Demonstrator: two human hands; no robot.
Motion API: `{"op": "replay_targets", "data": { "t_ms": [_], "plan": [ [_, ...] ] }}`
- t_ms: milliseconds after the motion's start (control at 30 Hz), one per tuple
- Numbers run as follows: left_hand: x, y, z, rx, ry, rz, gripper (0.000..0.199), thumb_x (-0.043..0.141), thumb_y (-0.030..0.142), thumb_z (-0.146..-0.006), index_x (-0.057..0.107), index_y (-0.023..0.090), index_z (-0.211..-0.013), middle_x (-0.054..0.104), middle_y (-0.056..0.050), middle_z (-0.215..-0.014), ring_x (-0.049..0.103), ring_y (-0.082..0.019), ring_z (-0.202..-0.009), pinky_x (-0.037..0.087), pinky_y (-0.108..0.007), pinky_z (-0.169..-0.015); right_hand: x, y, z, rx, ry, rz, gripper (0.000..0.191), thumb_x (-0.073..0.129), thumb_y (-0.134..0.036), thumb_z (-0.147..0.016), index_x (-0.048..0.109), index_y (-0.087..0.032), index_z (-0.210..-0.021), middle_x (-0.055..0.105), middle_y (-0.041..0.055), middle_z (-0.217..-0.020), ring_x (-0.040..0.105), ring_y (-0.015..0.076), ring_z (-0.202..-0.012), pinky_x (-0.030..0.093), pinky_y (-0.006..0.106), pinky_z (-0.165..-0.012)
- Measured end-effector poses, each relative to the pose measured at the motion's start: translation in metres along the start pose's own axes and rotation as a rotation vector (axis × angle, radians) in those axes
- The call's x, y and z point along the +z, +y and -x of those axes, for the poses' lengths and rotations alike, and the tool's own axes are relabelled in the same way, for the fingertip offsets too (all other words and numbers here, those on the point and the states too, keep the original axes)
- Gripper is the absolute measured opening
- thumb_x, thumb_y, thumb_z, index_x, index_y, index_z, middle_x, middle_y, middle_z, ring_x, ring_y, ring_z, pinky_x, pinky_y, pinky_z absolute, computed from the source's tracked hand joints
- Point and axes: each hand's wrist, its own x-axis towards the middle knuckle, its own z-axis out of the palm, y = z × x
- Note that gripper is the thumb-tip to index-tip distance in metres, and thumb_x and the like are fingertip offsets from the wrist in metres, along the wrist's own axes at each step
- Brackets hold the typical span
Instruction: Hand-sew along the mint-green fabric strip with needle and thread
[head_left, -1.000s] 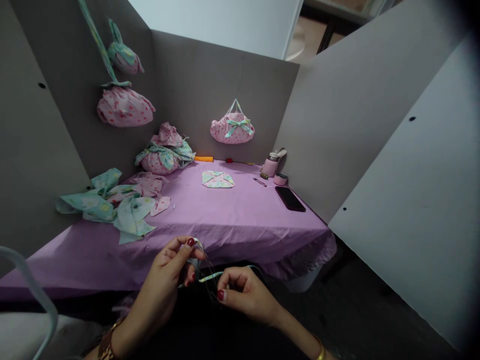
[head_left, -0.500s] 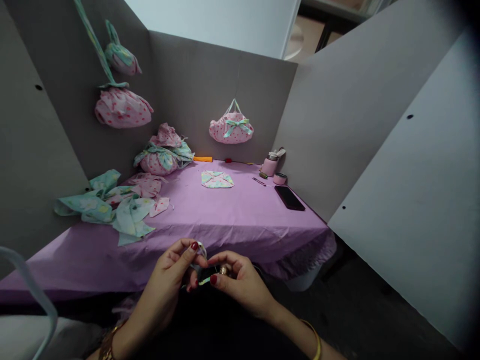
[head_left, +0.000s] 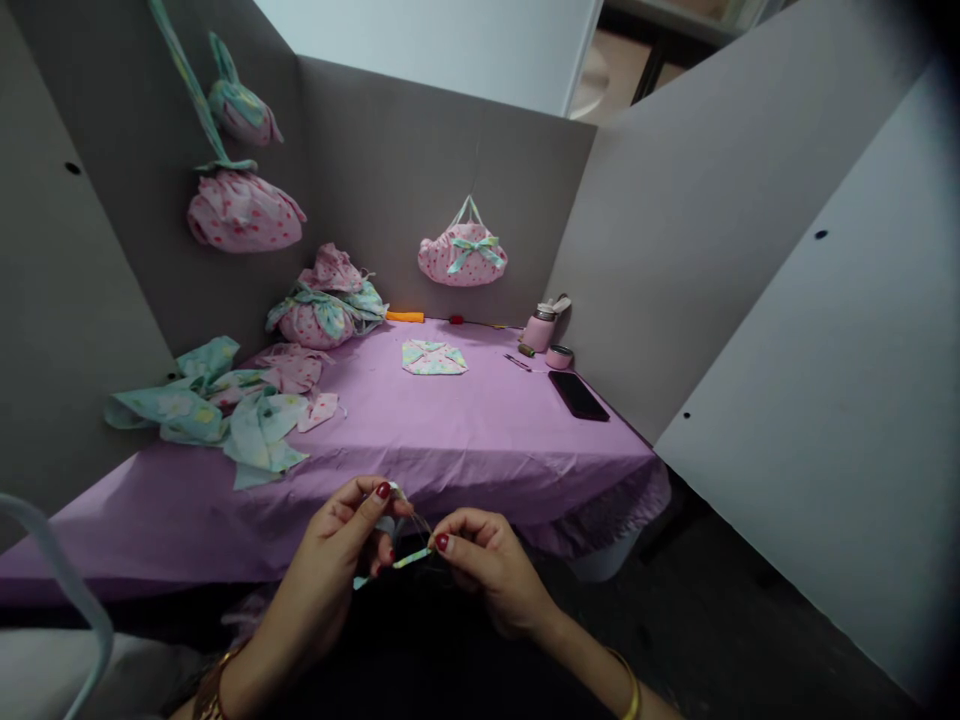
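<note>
Just in front of the table's near edge, my left hand (head_left: 337, 545) pinches one part of a narrow green and yellow fabric strip (head_left: 411, 558) between thumb and fingers. My right hand (head_left: 487, 565) is closed in a pinch at the strip's other part, to the right of my left hand. Thin pale thread runs between the two hands. Whether a needle is in my right fingertips is too small to tell. Part of the strip hangs below my left fingers.
A purple-covered table (head_left: 487, 410) holds a folded fabric piece (head_left: 433, 357), a phone (head_left: 578, 395), a pink bottle (head_left: 538, 328), a small round tin (head_left: 559, 356) and loose fabric (head_left: 266, 430). A pink pouch (head_left: 463, 258) hangs at the back. Grey panels stand around.
My right hand has moved slightly right, away from my left, and its fingers have closed on the strip's end. More thread and strip now show between the hands.
</note>
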Motion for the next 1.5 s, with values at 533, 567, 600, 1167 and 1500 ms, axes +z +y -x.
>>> {"op": "replay_targets", "data": {
  "t_ms": [533,567,600,1167,1500],
  "plan": [
    [-0.015,0.010,-0.006,0.099,0.044,-0.050,0.012,0.061,0.029,-0.079,0.055,0.018,-0.079,0.062,0.002,-0.074,0.048,-0.003,-0.041,0.035,-0.012,-0.039,-0.062,-0.018,0.005,-0.072,0.338,-0.126,0.029,0.073,-0.032,-0.063,0.057,-0.014,-0.078,0.042,-0.0070,-0.052,0.027,0.0009,-0.036,0.015,0.015,-0.034],
    [-0.016,0.009,-0.006,0.100,0.032,-0.088,0.012,0.060,0.029,-0.080,0.056,0.018,-0.079,0.061,0.003,-0.072,0.047,-0.004,-0.042,0.035,-0.012,-0.040,-0.074,-0.026,0.007,-0.118,0.427,-0.175,0.030,0.074,-0.033,-0.061,0.056,-0.015,-0.077,0.042,-0.0075,-0.052,0.027,0.0010,-0.036,0.015,0.014,-0.034],
    [-0.018,0.008,-0.006,0.102,0.019,-0.133,0.012,0.060,0.030,-0.080,0.056,0.018,-0.079,0.059,0.003,-0.068,0.047,-0.004,-0.043,0.034,-0.013,-0.041,-0.085,-0.036,0.009,-0.164,0.483,-0.205,0.032,0.074,-0.034,-0.060,0.054,-0.016,-0.076,0.041,-0.0083,-0.052,0.028,0.0009,-0.036,0.017,0.014,-0.034],
    [-0.033,0.005,-0.011,-0.002,-0.022,-0.288,0.021,0.064,0.038,-0.072,0.059,0.017,-0.076,0.035,0.009,-0.045,0.024,-0.007,-0.037,0.015,-0.017,-0.038,-0.161,-0.130,0.030,-1.355,1.352,-0.212,0.030,0.039,0.002,-0.073,0.049,-0.025,-0.062,0.047,-0.0019,-0.072,0.052,0.0092,-0.058,0.035,0.026,-0.048],
    [-0.010,0.012,0.005,-0.083,-0.223,-0.338,0.020,0.061,0.036,-0.075,0.062,0.017,-0.072,0.041,0.007,-0.046,0.028,-0.007,-0.039,0.019,-0.016,-0.038,-0.024,-0.027,-0.025,-0.077,-0.097,0.216,0.030,0.069,-0.027,-0.067,0.066,-0.016,-0.095,0.047,-0.0049,-0.055,0.036,0.0047,-0.045,0.027,0.018,-0.043]
  ]
}}
